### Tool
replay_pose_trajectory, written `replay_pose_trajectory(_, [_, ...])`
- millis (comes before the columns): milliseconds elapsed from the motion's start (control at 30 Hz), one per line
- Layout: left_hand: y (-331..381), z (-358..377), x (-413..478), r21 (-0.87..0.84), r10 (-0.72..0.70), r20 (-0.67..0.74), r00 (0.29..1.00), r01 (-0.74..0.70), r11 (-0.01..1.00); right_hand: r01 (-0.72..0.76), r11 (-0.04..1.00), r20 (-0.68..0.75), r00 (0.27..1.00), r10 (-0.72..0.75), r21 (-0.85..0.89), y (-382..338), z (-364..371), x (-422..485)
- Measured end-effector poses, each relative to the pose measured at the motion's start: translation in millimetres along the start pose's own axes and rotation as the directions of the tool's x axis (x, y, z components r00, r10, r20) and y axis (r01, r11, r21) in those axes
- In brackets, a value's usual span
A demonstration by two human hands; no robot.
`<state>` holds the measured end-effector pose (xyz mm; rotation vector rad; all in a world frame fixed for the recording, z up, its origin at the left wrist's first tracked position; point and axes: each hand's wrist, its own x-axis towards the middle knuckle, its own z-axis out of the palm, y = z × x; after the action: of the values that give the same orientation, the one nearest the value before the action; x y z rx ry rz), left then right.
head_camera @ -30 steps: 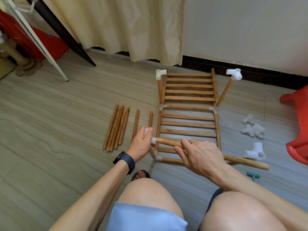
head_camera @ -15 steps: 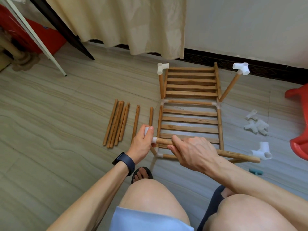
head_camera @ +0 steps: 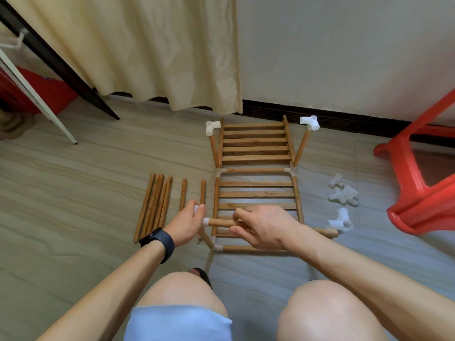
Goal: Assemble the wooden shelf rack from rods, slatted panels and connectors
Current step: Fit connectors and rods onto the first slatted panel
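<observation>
Knees frame the shot as the left grip (head_camera: 184, 225) clenches a white plastic connector (head_camera: 200, 215) and the right grip (head_camera: 266, 227) pinches the round wooden rod (head_camera: 220, 222) seated in its socket. Both sit just above the near end of the rack frame (head_camera: 246, 248), which lies flat on the floor (head_camera: 73, 193). Compared with 1 second ago, I see the rod has swung flatter across the frame, its free end now just beside 1 loose connector (head_camera: 341, 220). I judge the joint is being pressed home, closing this corner.

Left of the frame lie spare rods (head_camera: 155, 205), smooth tan dowels, 1 bunch plus 2 singles. The frame's 2 slatted panels (head_camera: 256, 194) show flat pale slats with visible grain between round rails. To its right sit more translucent-white connectors (head_camera: 343, 193). Farther off, 2 angled rods carry corner pieces (head_camera: 310, 122), before a glossy red plastic stool (head_camera: 418, 188) and a creased cream curtain (head_camera: 147, 57).
</observation>
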<state>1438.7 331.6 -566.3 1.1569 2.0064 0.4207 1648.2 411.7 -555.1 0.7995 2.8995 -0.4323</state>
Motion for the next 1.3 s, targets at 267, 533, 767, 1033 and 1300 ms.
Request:
replay_pose_trajectory(267, [108, -28, 19, 0.533, 0.149, 0.339, 0.929, -0.320, 0.784, -0.357, 0.881, -0.316, 0.836, 0.449, 0.310, 88, -30, -86])
replay_pose_trajectory(533, [187, 87, 4, 0.619, 0.352, 0.483, 0.802, -0.597, 0.510, -0.469, 0.298, 0.013, 0.552, 0.834, 0.831, 108, 28, -123])
replay_pose_trajectory(767, [148, 153, -12, 0.515, 0.499, 0.387, 0.775, -0.631, 0.581, -0.373, 0.149, 0.082, 0.537, 0.839, 0.916, 93, 48, -128])
replay_pose_trajectory(1033, [143, 144, -5, 0.524, 0.603, 0.317, 0.732, -0.665, 0.532, -0.333, 0.136, 0.075, 0.550, 0.832, 0.933, 98, 44, -135])
replay_pose_trajectory(1300, [146, 143, -3, 0.548, 0.571, 0.284, 0.770, -0.619, 0.563, -0.347, 0.132, 0.093, 0.563, 0.821, 0.928, 90, 39, -129])
